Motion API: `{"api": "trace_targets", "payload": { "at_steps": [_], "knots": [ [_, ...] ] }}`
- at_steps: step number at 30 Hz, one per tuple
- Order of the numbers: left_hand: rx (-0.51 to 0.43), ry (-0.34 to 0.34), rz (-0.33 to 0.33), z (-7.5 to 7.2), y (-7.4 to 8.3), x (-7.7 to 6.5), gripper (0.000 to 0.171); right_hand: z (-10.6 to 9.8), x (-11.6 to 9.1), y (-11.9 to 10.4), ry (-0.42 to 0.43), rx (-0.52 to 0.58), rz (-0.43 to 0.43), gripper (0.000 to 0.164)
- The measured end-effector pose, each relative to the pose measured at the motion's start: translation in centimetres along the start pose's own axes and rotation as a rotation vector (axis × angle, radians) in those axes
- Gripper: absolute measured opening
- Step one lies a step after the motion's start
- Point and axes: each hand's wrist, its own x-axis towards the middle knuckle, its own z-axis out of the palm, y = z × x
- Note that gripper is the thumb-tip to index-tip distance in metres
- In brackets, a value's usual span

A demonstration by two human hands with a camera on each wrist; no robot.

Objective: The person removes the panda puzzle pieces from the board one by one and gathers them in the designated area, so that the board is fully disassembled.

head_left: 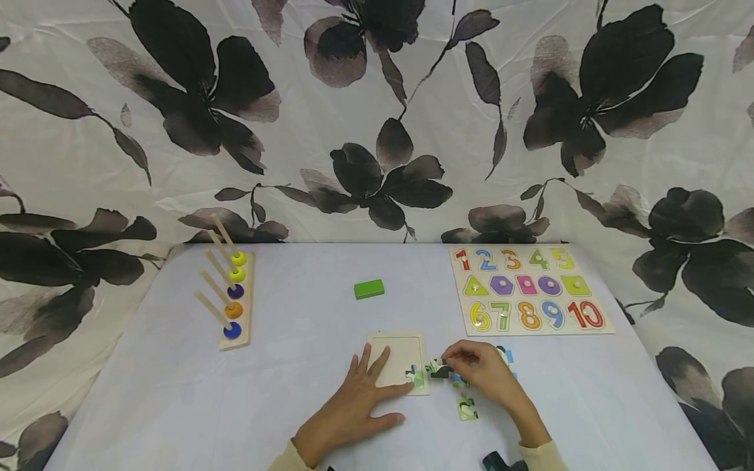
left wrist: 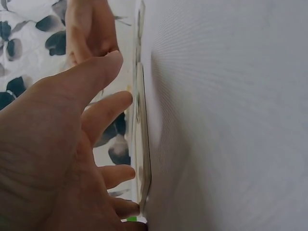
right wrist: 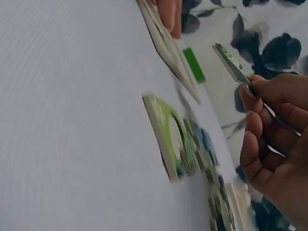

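A shallow wooden puzzle tray (head_left: pixel 397 347) lies at the front middle of the table, one puzzle piece (head_left: pixel 418 377) seated in its lower right corner. My left hand (head_left: pixel 356 404) rests on the tray with fingers spread, fingertips on its left part and lower edge. Just right of the tray, my right hand (head_left: pixel 485 373) pinches a puzzle piece (right wrist: pixel 230 65) between thumb and finger, raised off the table in the right wrist view. Below that hand lies a loose green piece (head_left: pixel 467 408). Several more pieces (head_left: pixel 506 356) are partly hidden behind the hand.
A green block (head_left: pixel 369 289) lies beyond the tray. At the back right is a number and shape board (head_left: pixel 536 332). To the left stands a wooden peg stand (head_left: pixel 247 307) with coloured rings. A dark object (head_left: pixel 501 462) sits at the front edge by the right sleeve.
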Motion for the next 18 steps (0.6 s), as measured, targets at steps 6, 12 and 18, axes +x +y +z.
{"api": "trace_targets", "payload": {
  "at_steps": [6, 12, 18],
  "knots": [
    [-0.015, 0.003, -0.013, -0.2, 0.1, 0.0, 0.052, -2.0, -1.4, 1.0, 0.003, -0.008, 0.046, 0.01],
    [-0.027, -0.002, -0.023, -0.3, 0.2, -0.1, 0.052, -3.6, -2.6, 2.0, 0.002, -0.012, 0.062, 0.013],
    [-0.025, -0.01, -0.026, -0.2, 0.3, -0.1, 0.051, -4.6, -3.7, 2.5, -0.038, -0.007, 0.083, 0.014]
  ]
}}
